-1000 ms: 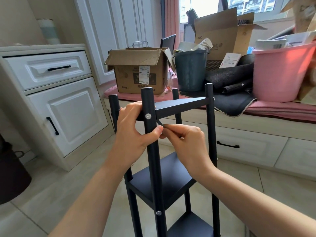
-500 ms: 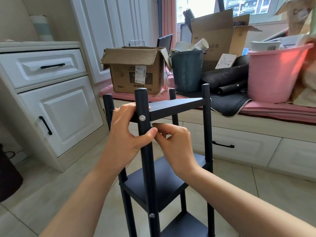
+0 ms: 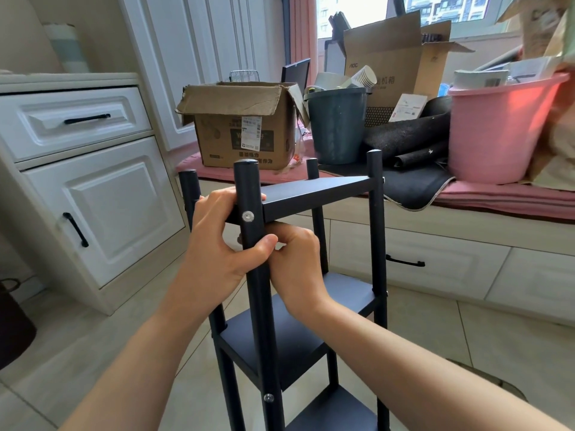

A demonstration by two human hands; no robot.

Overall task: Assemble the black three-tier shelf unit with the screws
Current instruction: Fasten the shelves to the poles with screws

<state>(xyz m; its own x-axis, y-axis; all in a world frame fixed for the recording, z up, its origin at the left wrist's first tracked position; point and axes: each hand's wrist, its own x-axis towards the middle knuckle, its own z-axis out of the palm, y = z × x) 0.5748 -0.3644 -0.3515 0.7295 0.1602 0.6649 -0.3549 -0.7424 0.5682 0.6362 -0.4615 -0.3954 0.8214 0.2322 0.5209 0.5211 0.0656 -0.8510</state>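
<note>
The black three-tier shelf unit stands upright on the tiled floor right in front of me. A silver screw sits in the near post at the top shelf, and another screw at the middle tier. My left hand grips the near post and the top shelf's corner, thumb laid across the post. My right hand is tucked just under the top shelf behind that post, fingers curled and pinching a thin dark hex key that is almost wholly hidden.
A white cabinet with black handles stands at the left. Behind the shelf runs a window bench carrying a cardboard box, a grey bin and a pink tub. A dark object sits at the left edge.
My right hand has slid left and up under the top shelf, behind the near post. The thin hex key seen at its fingertips earlier is now hidden. My left hand keeps its grip.
</note>
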